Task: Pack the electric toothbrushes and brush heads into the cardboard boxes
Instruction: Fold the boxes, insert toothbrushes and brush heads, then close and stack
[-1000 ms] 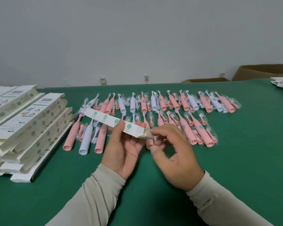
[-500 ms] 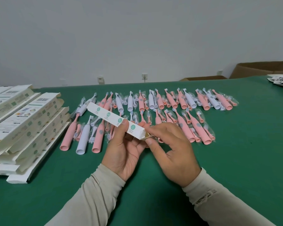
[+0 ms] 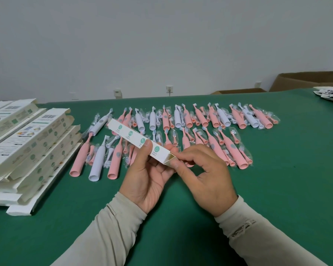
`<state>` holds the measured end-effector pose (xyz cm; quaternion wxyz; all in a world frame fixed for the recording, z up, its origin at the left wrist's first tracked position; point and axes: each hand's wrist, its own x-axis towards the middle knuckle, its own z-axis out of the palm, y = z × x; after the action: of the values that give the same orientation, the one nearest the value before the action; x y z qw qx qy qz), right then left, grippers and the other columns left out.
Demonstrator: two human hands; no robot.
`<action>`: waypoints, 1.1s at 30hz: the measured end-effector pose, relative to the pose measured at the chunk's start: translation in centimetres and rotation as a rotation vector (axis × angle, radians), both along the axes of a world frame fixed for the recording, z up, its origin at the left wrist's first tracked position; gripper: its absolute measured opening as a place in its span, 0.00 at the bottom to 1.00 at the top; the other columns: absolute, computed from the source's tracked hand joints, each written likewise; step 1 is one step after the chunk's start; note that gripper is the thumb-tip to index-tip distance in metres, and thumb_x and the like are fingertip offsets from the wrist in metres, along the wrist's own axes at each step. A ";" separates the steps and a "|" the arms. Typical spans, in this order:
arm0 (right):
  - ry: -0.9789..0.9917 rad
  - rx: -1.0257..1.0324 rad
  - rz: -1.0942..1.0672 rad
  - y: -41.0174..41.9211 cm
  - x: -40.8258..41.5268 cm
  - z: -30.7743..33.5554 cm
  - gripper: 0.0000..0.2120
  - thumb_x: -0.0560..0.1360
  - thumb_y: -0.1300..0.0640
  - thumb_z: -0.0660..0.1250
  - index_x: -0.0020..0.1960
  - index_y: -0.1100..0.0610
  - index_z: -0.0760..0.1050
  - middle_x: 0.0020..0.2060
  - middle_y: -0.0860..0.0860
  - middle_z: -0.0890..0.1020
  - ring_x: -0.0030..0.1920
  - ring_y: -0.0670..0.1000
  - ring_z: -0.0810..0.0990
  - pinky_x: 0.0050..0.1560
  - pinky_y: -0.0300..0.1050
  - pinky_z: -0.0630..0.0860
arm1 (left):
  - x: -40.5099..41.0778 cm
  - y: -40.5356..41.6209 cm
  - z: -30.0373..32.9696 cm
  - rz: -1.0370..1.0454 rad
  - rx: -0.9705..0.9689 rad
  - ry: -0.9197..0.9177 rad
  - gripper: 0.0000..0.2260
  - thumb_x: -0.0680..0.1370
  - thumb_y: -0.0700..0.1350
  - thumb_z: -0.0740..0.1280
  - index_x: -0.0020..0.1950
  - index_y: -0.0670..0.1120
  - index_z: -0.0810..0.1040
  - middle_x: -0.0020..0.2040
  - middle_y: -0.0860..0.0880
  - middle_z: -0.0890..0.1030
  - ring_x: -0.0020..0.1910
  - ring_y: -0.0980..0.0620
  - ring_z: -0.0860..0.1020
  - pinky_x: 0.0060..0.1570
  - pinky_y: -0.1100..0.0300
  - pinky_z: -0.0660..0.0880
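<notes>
Green felt is covering the table (image 3: 277, 189), which is running back to a plain pale wall, with brown cartons sitting in the upper right of the frame. Toothbrushes (image 3: 215, 120), pink and white, are lying in loose rows across the middle of the frame, small bagged brush heads (image 3: 234, 135) scattered among them. Flattened white boxes (image 3: 27, 143) are leaning in a stack at the left edge.

Just below centre, one slim white carton (image 3: 138, 140) is being held above the felt, slanting from upper left down toward the hands. It is looking like thin card: light, easily creased, probably quick to buckle if squeezed on its broad faces, so a hold along the long edges near the end being worked seems wisest. Whether anything is inside it cannot be told.

Left hand (image 3: 148, 177) is cradling the carton's near end from beneath, thumb lying on top and fingers curled under, gripping it firmly without crushing it. Right hand (image 3: 202, 173) is half curled, its thumb and forefinger pinching at the open end flap (image 3: 170, 166), where brown inner card is showing; the other fingers are tucked loosely and holding nothing. The flap appears only partly folded, so the end is judged not yet closed.
</notes>
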<state>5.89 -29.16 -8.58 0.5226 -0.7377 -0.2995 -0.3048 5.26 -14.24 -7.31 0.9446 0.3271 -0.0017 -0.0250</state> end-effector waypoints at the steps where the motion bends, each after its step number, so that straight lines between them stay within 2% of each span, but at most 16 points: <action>1: 0.024 0.019 0.006 0.0 -0.1 0.1 0.04 0.75 0.53 0.73 0.50 0.51 0.84 0.43 0.44 0.81 0.45 0.49 0.80 0.46 0.40 0.76 | -0.1 0.0 0.1 -0.003 0.007 0.011 0.22 0.75 0.51 0.67 0.65 0.41 0.70 0.54 0.36 0.79 0.53 0.42 0.81 0.59 0.39 0.76; 5: 0.061 0.033 0.007 -0.1 -0.2 0.5 0.04 0.74 0.52 0.74 0.48 0.51 0.83 0.42 0.43 0.81 0.45 0.46 0.80 0.46 0.33 0.74 | -0.3 0.0 0.4 -0.021 0.013 0.024 0.21 0.76 0.52 0.67 0.60 0.38 0.73 0.52 0.36 0.80 0.50 0.42 0.83 0.49 0.47 0.83; 9: 0.043 -0.014 0.021 -0.3 -0.3 0.4 0.06 0.75 0.59 0.72 0.51 0.56 0.84 0.45 0.47 0.81 0.47 0.47 0.79 0.48 0.34 0.74 | -0.2 0.3 0.4 -0.043 -0.010 0.009 0.20 0.78 0.52 0.65 0.64 0.41 0.70 0.52 0.36 0.79 0.53 0.42 0.80 0.52 0.48 0.82; 11: 0.057 -0.018 0.043 -0.2 -0.3 0.5 0.06 0.75 0.61 0.72 0.51 0.55 0.84 0.45 0.47 0.81 0.46 0.47 0.79 0.48 0.33 0.74 | -0.2 0.6 0.3 -0.069 0.000 0.010 0.20 0.78 0.52 0.67 0.63 0.40 0.71 0.52 0.36 0.79 0.52 0.42 0.81 0.53 0.48 0.81; 14: 0.145 0.047 0.070 -0.3 -0.5 0.7 0.04 0.74 0.59 0.74 0.48 0.51 0.83 0.42 0.43 0.80 0.44 0.46 0.79 0.46 0.31 0.73 | -0.3 0.8 0.3 -0.142 0.006 0.012 0.25 0.74 0.53 0.71 0.61 0.37 0.73 0.51 0.36 0.81 0.51 0.42 0.83 0.47 0.49 0.83; 18: 0.222 0.041 0.015 -0.4 -0.3 0.7 0.02 0.73 0.54 0.74 0.44 0.48 0.81 0.40 0.44 0.79 0.40 0.49 0.77 0.40 0.36 0.74 | -0.3 0.9 0.3 -0.187 0.011 -0.010 0.27 0.73 0.54 0.71 0.64 0.38 0.72 0.52 0.37 0.81 0.53 0.39 0.82 0.44 0.50 0.83; 21: 0.264 0.058 0.032 -0.2 -0.3 0.6 0.05 0.74 0.55 0.71 0.45 0.45 0.81 0.41 0.43 0.80 0.41 0.47 0.78 0.41 0.33 0.73 | -0.2 1.3 0.5 -0.117 0.062 -0.015 0.24 0.73 0.55 0.70 0.63 0.42 0.73 0.54 0.38 0.81 0.55 0.40 0.81 0.41 0.49 0.83; 23: 0.320 0.124 0.050 -0.2 -0.3 0.8 0.03 0.73 0.51 0.69 0.45 0.43 0.81 0.42 0.42 0.81 0.40 0.45 0.78 0.41 0.33 0.74 | -0.3 1.5 0.7 -0.050 0.114 -0.027 0.20 0.73 0.53 0.70 0.59 0.42 0.74 0.53 0.39 0.82 0.55 0.40 0.82 0.39 0.50 0.82; 26: 0.386 0.212 0.034 -0.6 0.2 0.9 0.03 0.74 0.51 0.69 0.45 0.45 0.81 0.42 0.44 0.82 0.41 0.44 0.79 0.44 0.35 0.75 | -0.3 1.8 0.9 0.136 0.398 -0.103 0.15 0.72 0.47 0.74 0.57 0.48 0.77 0.51 0.45 0.83 0.50 0.47 0.84 0.39 0.54 0.81; 28: 0.449 0.295 0.068 -0.8 0.5 1.1 0.04 0.74 0.50 0.69 0.47 0.46 0.81 0.42 0.45 0.83 0.42 0.47 0.81 0.46 0.39 0.77 | -0.3 2.0 1.1 0.262 0.743 -0.211 0.17 0.71 0.45 0.77 0.57 0.56 0.79 0.53 0.54 0.84 0.50 0.56 0.83 0.42 0.63 0.79; 30: 0.495 0.372 0.154 -0.9 0.5 1.2 0.12 0.73 0.44 0.69 0.53 0.49 0.80 0.44 0.47 0.84 0.43 0.47 0.81 0.45 0.40 0.78 | -0.2 2.6 1.0 0.351 1.109 -0.351 0.20 0.72 0.45 0.77 0.59 0.61 0.77 0.55 0.61 0.82 0.53 0.63 0.80 0.47 0.72 0.74; 32: 0.517 0.417 0.237 -0.8 0.4 1.4 0.22 0.72 0.42 0.69 0.59 0.56 0.77 0.45 0.50 0.84 0.42 0.47 0.81 0.42 0.39 0.77 | -0.2 3.2 0.6 0.390 1.478 -0.429 0.25 0.72 0.47 0.76 0.66 0.61 0.74 0.57 0.63 0.79 0.57 0.61 0.76 0.52 0.69 0.70; 33: 0.516 0.429 0.260 -0.8 0.4 1.4 0.22 0.73 0.43 0.70 0.59 0.58 0.77 0.45 0.50 0.85 0.41 0.47 0.82 0.38 0.38 0.77 | -0.2 3.3 0.3 0.394 1.652 -0.453 0.28 0.72 0.49 0.75 0.69 0.60 0.72 0.58 0.62 0.76 0.58 0.58 0.73 0.54 0.67 0.66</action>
<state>6.28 -29.99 -7.14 0.7583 -0.6198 -0.1780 -0.0953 5.04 -10.92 -6.98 0.3701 0.8975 -0.1141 0.2108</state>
